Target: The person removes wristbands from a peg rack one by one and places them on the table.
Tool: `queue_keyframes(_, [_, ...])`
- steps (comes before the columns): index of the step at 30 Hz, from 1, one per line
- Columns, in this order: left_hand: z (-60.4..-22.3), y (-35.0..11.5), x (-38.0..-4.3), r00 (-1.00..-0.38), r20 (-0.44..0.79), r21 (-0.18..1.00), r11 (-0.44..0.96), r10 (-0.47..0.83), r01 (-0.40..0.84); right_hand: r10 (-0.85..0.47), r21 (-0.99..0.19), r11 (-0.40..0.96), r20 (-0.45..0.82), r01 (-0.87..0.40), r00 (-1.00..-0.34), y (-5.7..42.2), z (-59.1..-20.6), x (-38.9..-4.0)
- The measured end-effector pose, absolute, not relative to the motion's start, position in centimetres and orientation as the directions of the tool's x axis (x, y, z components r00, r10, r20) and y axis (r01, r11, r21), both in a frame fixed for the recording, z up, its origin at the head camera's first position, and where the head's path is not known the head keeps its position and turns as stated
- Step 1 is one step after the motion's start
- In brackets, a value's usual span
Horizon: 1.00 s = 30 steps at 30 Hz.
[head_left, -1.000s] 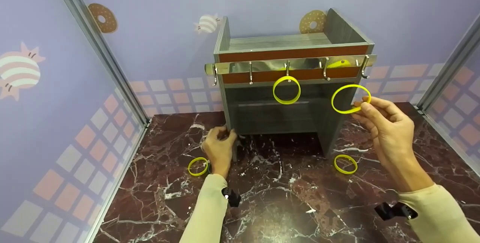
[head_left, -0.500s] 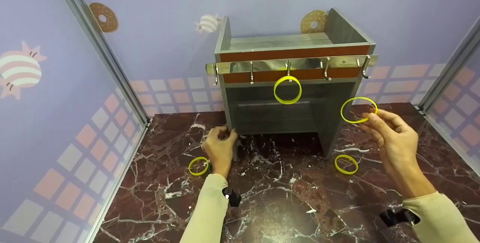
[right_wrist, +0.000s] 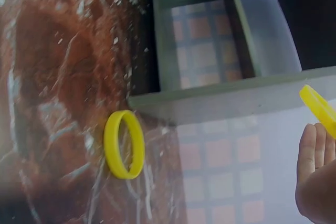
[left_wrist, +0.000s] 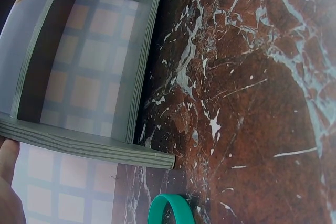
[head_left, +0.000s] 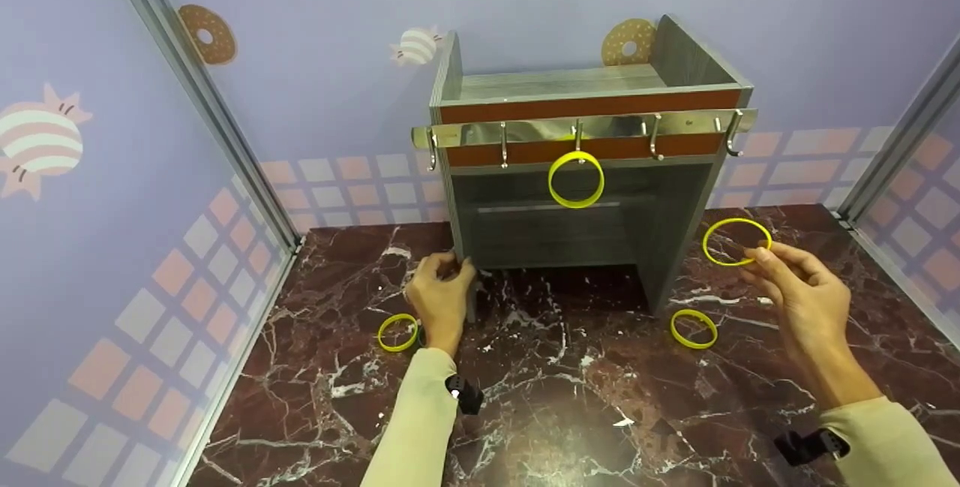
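My left hand (head_left: 440,293) grips the lower left side panel of a grey wooden shelf unit (head_left: 675,194). In the left wrist view its fingers (left_wrist: 8,156) touch that panel at the left edge. To the right of the unit, my right hand (head_left: 806,303) pinches a thin yellow ring (head_left: 737,241) between thumb and fingers, held above the table. Another yellow ring (head_left: 576,180) hangs from the middle hook of the metal hook rail (head_left: 480,133) on the unit's front. Two more lie on the table: a left ring (head_left: 397,332) beside my left wrist, and a right ring (head_left: 694,329).
The unit stands on a dark red marbled table (head_left: 547,404) against a lilac back wall (head_left: 315,59). Its rail's other hooks, such as the far right hook (head_left: 733,134), bear no ring. A metal-framed side panel (head_left: 202,97) bounds the left, another the right.
My right hand has moved down and to the right, carrying its yellow ring away from the hook rail. My left hand stays on the side panel, and the hung ring keeps its place.
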<state>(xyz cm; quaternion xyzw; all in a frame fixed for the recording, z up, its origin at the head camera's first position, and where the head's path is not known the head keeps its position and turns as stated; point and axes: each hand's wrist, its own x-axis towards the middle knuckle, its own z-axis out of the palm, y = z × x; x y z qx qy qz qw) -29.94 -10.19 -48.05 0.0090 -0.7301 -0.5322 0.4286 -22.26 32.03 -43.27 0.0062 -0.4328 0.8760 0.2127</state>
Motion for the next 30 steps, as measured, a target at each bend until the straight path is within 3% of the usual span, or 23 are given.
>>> queue_keyframes(11, [-48.1,-10.2,-29.9,-0.642,0.608,0.793,0.407,-0.467,0.454,0.420,-0.794,-0.511,0.105,-0.331,-0.901,33.9,-45.7,-22.4])
queue_keyframes(21, [-48.1,-10.1,-29.8,-0.683,0.561,0.827,0.342,-0.467,0.446,0.443,-0.919,-0.344,0.024,-0.195,-0.896,35.6,-47.8,-22.4])
queue_keyframes(30, [-48.1,-10.2,-29.8,-0.658,0.589,0.805,0.408,-0.469,0.430,0.443,-0.928,-0.343,-0.026,-0.143,-0.896,37.0,-49.4,-22.3])
